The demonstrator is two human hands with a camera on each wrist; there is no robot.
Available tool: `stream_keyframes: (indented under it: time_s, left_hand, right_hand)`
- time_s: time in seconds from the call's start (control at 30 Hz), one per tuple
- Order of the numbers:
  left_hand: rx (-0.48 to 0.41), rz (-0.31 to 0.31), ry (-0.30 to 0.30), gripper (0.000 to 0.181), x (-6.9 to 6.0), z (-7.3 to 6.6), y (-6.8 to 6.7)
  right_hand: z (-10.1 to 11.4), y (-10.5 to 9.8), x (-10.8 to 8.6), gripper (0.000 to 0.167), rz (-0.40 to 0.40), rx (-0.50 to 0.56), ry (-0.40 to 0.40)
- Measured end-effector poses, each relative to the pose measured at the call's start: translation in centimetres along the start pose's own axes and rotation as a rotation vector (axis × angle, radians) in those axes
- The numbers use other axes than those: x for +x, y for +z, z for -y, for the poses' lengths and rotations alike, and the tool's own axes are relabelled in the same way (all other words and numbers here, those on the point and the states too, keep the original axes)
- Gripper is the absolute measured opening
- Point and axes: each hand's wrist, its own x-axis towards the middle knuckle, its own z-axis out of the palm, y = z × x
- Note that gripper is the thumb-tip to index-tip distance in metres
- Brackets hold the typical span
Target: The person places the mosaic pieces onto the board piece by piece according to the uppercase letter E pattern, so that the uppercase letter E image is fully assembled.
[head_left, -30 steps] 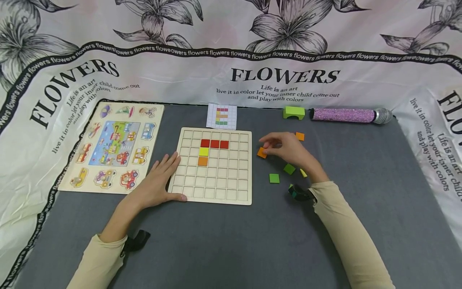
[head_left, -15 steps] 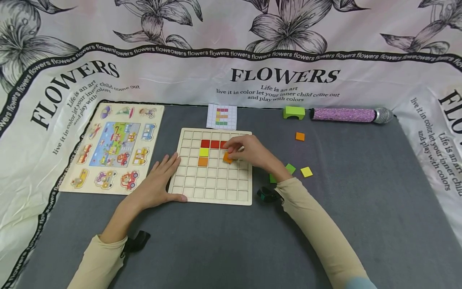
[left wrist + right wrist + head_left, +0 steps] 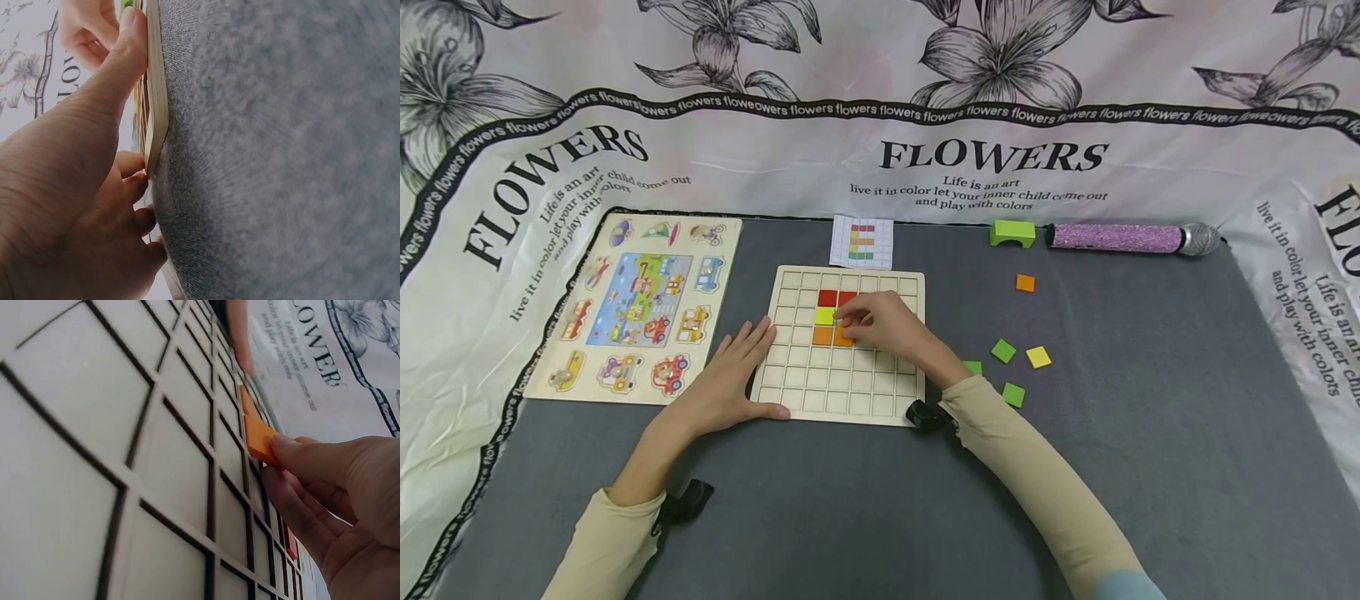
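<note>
The flat square orange tile with a plain face (image 3: pixel 257 439) has sides of matching length, and they run roughly in line with the grooves of the square pale wooden grid board (image 3: pixel 805 400); whether it sits flush in its cell I cannot tell. It lies directly right of a second flat orange tile (image 3: pixel 822 336), below a flat bright yellow tile (image 3: pixel 824 316) and flat red tiles (image 3: pixel 827 298). The right hand (image 3: pixel 887 323) pinches it between thumb and finger, so the tile is at the fingertips, on the hand's left side. The left hand (image 3: pixel 730 375) is spread, fingers apart, against the board's left edge, thumb on the near corner. Beneath is a dark grey cloth surface (image 3: pixel 850 517); behind it hangs a white flower-printed fabric with black lettering (image 3: pixel 775 175)
</note>
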Motion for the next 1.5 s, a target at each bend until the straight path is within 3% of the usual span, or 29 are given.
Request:
stream_keyframes:
  time_s: [0.4, 0.67, 0.8, 1.0, 1.2, 1.37, 1.5]
  left_hand:
    - [-0.004, -0.004, 0.005, 0.121, 0.0, -0.1, -0.2]
    - [-0.006, -0.008, 0.014, 0.121, 0.1, -0.1, -0.1]
    - [-0.009, -0.012, 0.018, 0.121, 0.1, -0.1, -0.1]
    - [-0.012, -0.013, 0.019, 0.121, 0.0, -0.2, -0.1]
    - [-0.006, -0.013, 0.02, 0.121, 0.0, 0.0, 0.0]
    - [-0.01, -0.014, 0.018, 0.121, 0.0, 0.1, 0.1]
    - [-0.005, -0.015, 0.019, 0.121, 0.0, 0.1, 0.1]
  right_hand:
    - [0.4, 0.4, 0.1, 0.021, 0.021, -0.097, 0.016]
    - [0.3, -0.9, -0.7, 0.026, 0.055, -0.027, -0.002]
    - [-0.4, -3.0, -1.5, 0.029, 0.018, -0.018, 0.023]
    - [-4.0, -8.2, -4.1, 0.03, -0.141, -0.108, 0.086]
    - [-7.8, -13.8, -6.6, 0.032, -0.275, -0.231, 0.229]
    - [-9.5, -16.4, -7.9, 0.034, -0.233, -0.276, 0.356]
    - [-9.9, -17.1, -8.5, 0.035, -0.152, -0.298, 0.35]
